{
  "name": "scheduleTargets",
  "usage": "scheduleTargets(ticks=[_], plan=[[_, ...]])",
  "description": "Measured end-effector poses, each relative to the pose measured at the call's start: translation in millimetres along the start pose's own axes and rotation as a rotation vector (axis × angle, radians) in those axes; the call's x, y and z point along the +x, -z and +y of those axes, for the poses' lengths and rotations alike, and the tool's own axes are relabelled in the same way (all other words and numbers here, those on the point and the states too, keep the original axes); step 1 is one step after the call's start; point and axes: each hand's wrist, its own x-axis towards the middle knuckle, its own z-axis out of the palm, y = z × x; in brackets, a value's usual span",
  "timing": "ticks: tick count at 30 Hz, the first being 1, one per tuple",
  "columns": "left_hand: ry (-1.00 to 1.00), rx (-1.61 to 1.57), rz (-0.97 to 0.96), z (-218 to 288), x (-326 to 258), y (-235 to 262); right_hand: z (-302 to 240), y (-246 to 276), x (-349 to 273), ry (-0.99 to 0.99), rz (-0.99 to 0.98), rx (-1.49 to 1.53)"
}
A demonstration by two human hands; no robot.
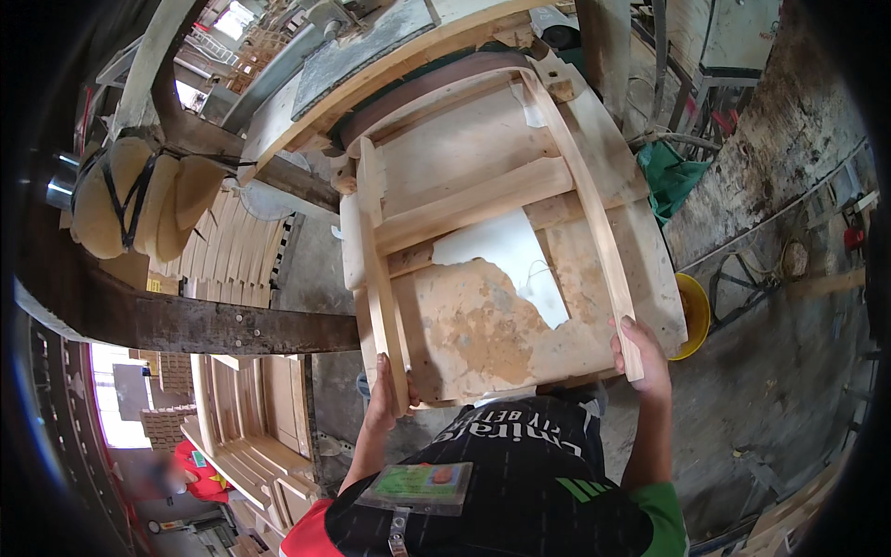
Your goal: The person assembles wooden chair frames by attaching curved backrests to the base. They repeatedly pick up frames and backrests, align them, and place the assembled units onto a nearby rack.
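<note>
A pale wooden frame [478,202] with two long side pieces and crossbars lies over a worn board tabletop [464,325]. My left hand [381,397] is closed around the near end of its left side piece. The near end of the right side piece is gripped in my right hand [643,356]. At the far side, the frame's end meets or lies very close to a curved brown band [418,97], which looks like a sanding belt; whether they touch I cannot tell. A torn white sheet [506,251] shows on the tabletop beneath the frame.
Left of the table, a dark beam [232,323] runs toward it, with tan pads [125,200] strapped to a post above. Stacked wooden parts [251,418] and a person in red [200,472] are at lower left. A yellow bucket [692,316] and green cloth [670,176] sit right.
</note>
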Motion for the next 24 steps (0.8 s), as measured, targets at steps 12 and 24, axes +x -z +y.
scheduleTargets(ticks=[12,24], plan=[[0.025,0.040,0.028,-2.1,3.4,3.8,-4.5,-6.0,-3.0,-0.019,0.066,-0.036],[0.014,0.024,0.033,-6.3,5.3,5.4,0.2,-1.9,-0.5,0.021,0.043,-0.025]])
